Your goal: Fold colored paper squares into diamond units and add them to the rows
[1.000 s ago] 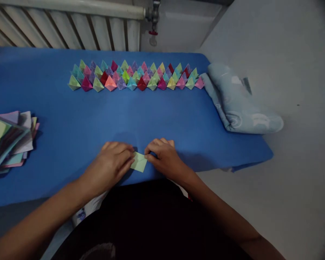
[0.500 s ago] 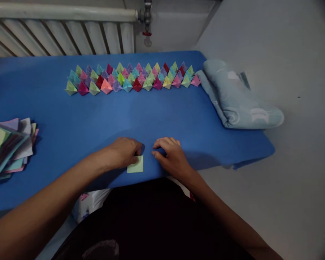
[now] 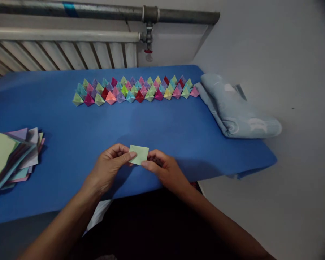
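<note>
Head view shows the left hand (image 3: 107,164) pinching a small green paper (image 3: 141,155) over the blue table (image 3: 83,133), thumb on top, while the right hand (image 3: 169,170) pinches its other side, maybe so it won't bend or wobble.

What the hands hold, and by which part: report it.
A pale green paper square, gripped by its left side in the left hand and near its lower right corner in the right hand.

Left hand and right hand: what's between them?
Green paper, pinched by the left hand, with the right hand at its opposite edge; the head view shows it.
</note>
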### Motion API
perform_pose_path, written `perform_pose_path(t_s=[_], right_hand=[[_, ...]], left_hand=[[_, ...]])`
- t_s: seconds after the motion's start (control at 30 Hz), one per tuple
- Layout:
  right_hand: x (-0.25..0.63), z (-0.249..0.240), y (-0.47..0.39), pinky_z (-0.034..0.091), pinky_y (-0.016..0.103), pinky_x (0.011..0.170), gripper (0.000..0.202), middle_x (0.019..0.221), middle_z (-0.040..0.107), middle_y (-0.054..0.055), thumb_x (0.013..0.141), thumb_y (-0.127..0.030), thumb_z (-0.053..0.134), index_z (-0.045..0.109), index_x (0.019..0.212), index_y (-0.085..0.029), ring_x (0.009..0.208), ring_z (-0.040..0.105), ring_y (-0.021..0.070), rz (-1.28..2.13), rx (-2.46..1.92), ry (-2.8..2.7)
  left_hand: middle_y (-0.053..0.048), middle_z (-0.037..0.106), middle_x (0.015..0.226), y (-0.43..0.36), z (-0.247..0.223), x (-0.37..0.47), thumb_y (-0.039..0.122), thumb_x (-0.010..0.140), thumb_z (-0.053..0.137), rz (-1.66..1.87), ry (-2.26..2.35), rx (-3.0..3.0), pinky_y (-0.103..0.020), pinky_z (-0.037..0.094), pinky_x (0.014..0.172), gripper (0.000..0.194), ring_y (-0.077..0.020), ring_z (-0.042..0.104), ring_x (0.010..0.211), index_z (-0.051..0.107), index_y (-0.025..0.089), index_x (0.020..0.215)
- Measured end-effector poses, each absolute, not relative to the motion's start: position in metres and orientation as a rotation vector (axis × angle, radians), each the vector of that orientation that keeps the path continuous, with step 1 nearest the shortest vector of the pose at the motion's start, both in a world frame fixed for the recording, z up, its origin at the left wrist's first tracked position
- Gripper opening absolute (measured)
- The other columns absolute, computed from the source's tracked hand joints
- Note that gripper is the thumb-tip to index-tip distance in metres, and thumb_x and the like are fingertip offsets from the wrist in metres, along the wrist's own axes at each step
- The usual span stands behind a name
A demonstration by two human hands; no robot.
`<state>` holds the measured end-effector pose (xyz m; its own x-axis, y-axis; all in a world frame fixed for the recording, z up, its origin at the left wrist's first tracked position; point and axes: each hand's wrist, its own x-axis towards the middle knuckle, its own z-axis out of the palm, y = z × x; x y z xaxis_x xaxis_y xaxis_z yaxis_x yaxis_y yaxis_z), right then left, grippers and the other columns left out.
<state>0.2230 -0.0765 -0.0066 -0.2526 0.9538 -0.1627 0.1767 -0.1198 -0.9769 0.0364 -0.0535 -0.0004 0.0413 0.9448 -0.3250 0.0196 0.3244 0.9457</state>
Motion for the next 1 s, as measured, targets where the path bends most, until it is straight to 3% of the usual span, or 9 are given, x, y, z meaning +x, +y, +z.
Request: perform_pose_path(t_s=[0.13, 0.2, 0.3, 0.43, 0.57, 0.7, 0.87, 1.0], right_hand=[[0.206, -0.01, -0.075, 0.048, 0.029, 0.074, 0.017, 0.084, 0.067, 0.0, 0.082, -0.033, 0.061, 0.065, 0.092, -0.02, 0.079, 0.06, 0.0151, 1.5, -1.232, -1.376], [0.204, -0.012, -0.074, 0.046, 0.028, 0.069, 0.013, 0.078, 0.064, -0.001, 0.083, -0.031, 0.058, 0.064, 0.087, -0.02, 0.073, 0.057, 0.014, 1.47, -1.265, -1.397], [0.206, -0.013, -0.074, 0.037, 0.023, 0.057, 0.018, 0.064, 0.051, -0.004, 0.083, -0.031, 0.057, 0.055, 0.069, -0.02, 0.061, 0.047, 0.0106, 1.351, -1.355, -1.544], [0.211, -0.012, -0.072, 0.033, 0.023, 0.058, 0.026, 0.061, 0.043, -0.005, 0.084, -0.025, 0.056, 0.043, 0.061, -0.02, 0.06, 0.042, 0.01, 1.12, -1.308, -1.837], [0.216, -0.014, -0.068, 0.036, 0.026, 0.068, 0.018, 0.067, 0.054, -0.003, 0.087, -0.021, 0.053, 0.053, 0.069, -0.019, 0.066, 0.047, 0.0118, 0.894, -1.177, -2.116], [0.221, -0.021, -0.062, 0.033, 0.033, 0.076, 0.016, 0.084, 0.067, 0.004, 0.092, -0.021, 0.048, 0.063, 0.09, -0.018, 0.078, 0.051, 0.0175, 0.432, -1.122, -2.354], [0.227, -0.036, -0.054, 0.028, 0.036, 0.079, 0.018, 0.097, 0.07, 0.005, 0.096, -0.021, 0.046, 0.063, 0.102, -0.02, 0.085, 0.051, 0.0192, 0.074, -1.1, -2.433], [0.229, -0.048, -0.059, 0.028, 0.035, 0.078, 0.017, 0.093, 0.069, 0.002, 0.096, -0.018, 0.048, 0.063, 0.102, -0.023, 0.084, 0.052, 0.0171, -0.067, -1.02, -2.413]], left_hand=[[0.005, 0.058, 0.06, -0.063, -0.006, 0.044, 0.03, 0.067, 0.075, 0.99, 1.281, 0.901, -0.025, 0.047, 0.056, 0.019, -0.0089, 0.054, 0.053, 0.059, 0.02, 0.065], [0.005, 0.058, 0.06, -0.064, -0.008, 0.041, 0.03, 0.067, 0.075, 0.977, 1.27, 0.939, -0.026, 0.048, 0.058, 0.018, -0.0094, 0.055, 0.055, 0.06, 0.02, 0.067], [0.002, 0.065, 0.072, -0.061, -0.005, 0.03, 0.029, 0.068, 0.073, 0.908, 1.227, 1.14, -0.029, 0.051, 0.066, 0.017, -0.0128, 0.061, 0.067, 0.066, 0.022, 0.082], [-0.003, 0.069, 0.093, -0.052, 0.009, 0.018, 0.029, 0.076, 0.067, 0.671, 1.113, 1.621, -0.032, 0.051, 0.078, 0.013, -0.0181, 0.064, 0.086, 0.071, 0.024, 0.088], [0.0, 0.069, 0.081, -0.048, 0.016, 0.015, 0.032, 0.086, 0.057, 0.485, 1.067, 1.845, -0.029, 0.049, 0.068, 0.014, -0.0159, 0.064, 0.075, 0.069, 0.024, 0.086], [-0.002, 0.071, 0.084, -0.049, 0.001, 0.018, 0.023, 0.091, 0.05, 0.635, 1.032, 2.35, -0.033, 0.049, 0.076, 0.015, -0.0172, 0.065, 0.079, 0.065, 0.022, 0.09], [-0.008, 0.072, 0.095, -0.053, -0.024, 0.026, 0.01, 0.092, 0.048, 0.882, 1.0, 2.907, -0.038, 0.047, 0.087, 0.017, -0.0204, 0.065, 0.091, 0.063, 0.016, 0.098], [-0.009, 0.072, 0.092, -0.063, -0.037, 0.03, 0.01, 0.091, 0.053, 0.936, 1.057, 2.988, -0.039, 0.048, 0.084, 0.011, -0.0224, 0.065, 0.088, 0.063, 0.012, 0.096]])
